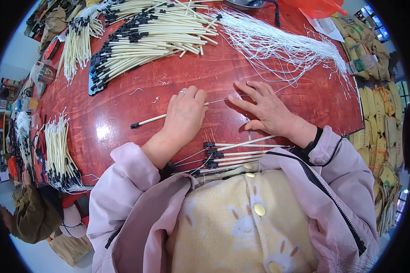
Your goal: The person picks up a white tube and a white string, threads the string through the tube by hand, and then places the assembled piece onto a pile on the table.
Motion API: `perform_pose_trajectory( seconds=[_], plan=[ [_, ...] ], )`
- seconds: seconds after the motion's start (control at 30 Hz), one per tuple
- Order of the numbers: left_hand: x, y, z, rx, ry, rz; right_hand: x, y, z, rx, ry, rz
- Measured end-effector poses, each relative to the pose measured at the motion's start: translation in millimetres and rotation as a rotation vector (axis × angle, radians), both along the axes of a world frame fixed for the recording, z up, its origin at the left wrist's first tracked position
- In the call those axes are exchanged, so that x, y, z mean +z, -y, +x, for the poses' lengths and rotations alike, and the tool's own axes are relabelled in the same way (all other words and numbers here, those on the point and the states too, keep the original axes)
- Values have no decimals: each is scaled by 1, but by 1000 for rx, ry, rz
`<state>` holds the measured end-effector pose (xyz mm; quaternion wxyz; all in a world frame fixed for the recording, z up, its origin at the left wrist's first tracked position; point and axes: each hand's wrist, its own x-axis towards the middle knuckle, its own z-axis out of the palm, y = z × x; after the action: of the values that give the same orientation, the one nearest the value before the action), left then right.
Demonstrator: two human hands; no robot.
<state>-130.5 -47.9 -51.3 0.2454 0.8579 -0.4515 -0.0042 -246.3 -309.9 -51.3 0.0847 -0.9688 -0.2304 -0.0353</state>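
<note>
My left hand (pixel 185 111) is closed around a thin cream tube (pixel 151 120) with a black end piece, which points to the left. From the tube's other end a fine white string (pixel 220 99) runs toward my right hand (pixel 269 111). That hand rests low over the red table (pixel 136 107) with its fingers spread; I see nothing gripped in it. Between my forearms, at the near table edge, lie several more cream tubes (pixel 241 153) with black ends, some trailing white strings. Their lower part is hidden by my jacket.
A big pile of cream tubes (pixel 159 38) lies at the far left, a loose hank of white strings (pixel 278 43) at the far right. Further bundles (pixel 58 141) stand along the left edge. A plastic bottle (pixel 362 63) and stacked sacks (pixel 379 120) are on the right.
</note>
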Motion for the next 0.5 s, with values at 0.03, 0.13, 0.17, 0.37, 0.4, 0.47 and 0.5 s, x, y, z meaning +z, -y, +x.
perform_pose_trajectory(
  seconds=[0.03, 0.13, 0.17, 0.37, 0.4, 0.47, 0.5],
  plan=[
    [-1, 1, -1, 10, 3, 17, 0, -2, 1, 9, -9, -17],
    [-5, 10, -2, 24, 8, 48, 0, -2, 2, 29, 3, -33],
    [-6, 13, -1, 17, 24, 51, 0, -2, 2, 41, 9, -38],
    [-12, 41, -6, -12, 122, 69, -5, -9, 6, 36, 15, -17],
    [-12, 42, -5, -16, 123, 69, -5, -10, 7, 34, 19, -8],
    [-11, 40, -3, -15, 84, 89, -4, -9, 6, 31, 25, 2],
    [-10, 41, -3, -14, 63, 98, -2, -6, 4, 23, 8, 45]
  ],
)
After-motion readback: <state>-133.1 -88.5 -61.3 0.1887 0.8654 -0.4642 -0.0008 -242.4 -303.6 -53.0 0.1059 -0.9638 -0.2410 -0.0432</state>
